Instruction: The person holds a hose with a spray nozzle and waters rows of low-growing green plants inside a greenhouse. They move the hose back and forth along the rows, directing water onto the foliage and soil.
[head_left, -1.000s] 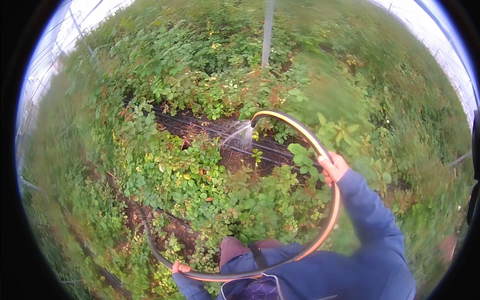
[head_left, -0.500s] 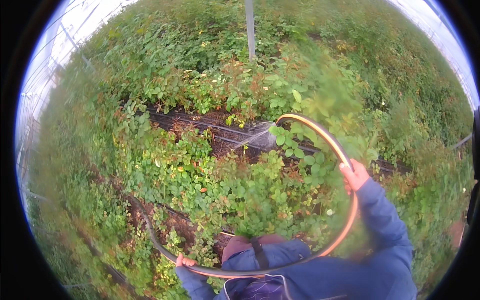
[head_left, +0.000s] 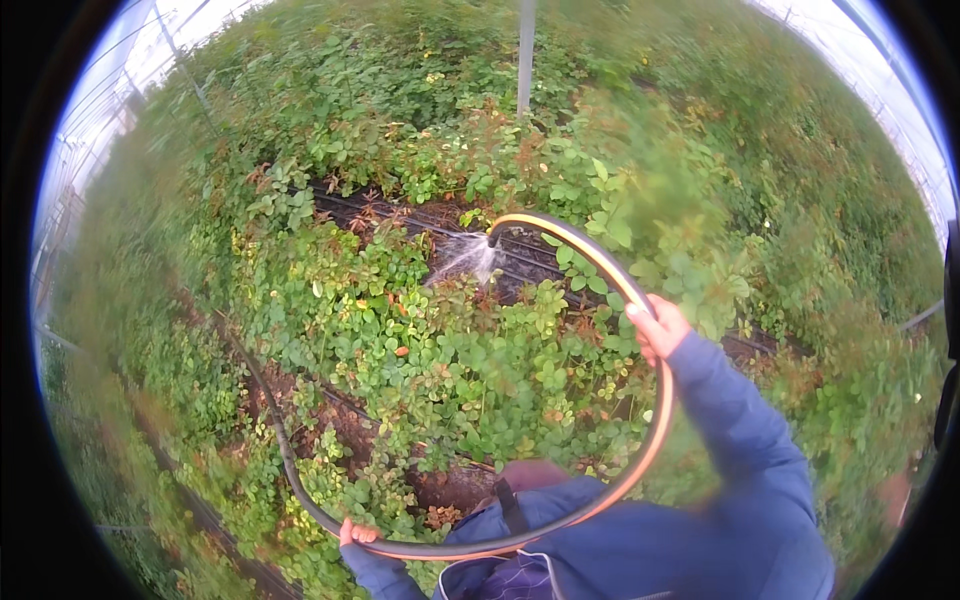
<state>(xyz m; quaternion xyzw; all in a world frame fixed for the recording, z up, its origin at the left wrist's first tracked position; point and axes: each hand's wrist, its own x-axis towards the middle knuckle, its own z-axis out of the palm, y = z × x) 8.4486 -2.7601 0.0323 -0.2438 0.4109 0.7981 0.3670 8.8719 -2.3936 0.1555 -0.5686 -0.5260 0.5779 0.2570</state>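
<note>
A black hose with an orange stripe curves in a wide loop in front of my body. My right hand is closed around its upper right stretch, arm reaching forward. Near the lower edge my left hand grips the hose where it bends up from the ground on the left. The hose's far end arches over and points down between two plant rows, and a fan of water sprays from it onto dark soil and black drip lines. Leafy green bushes stand between me and the wet strip.
Dense bushes with reddish shoots fill the far side. A grey metal post rises among them. The hose's tail runs back through foliage at the left. Greenhouse framing shows at the left rim.
My right hand and the hose's spraying end have moved left. The water now falls farther left along the strip. My left hand keeps its grip, slightly lower in view.
</note>
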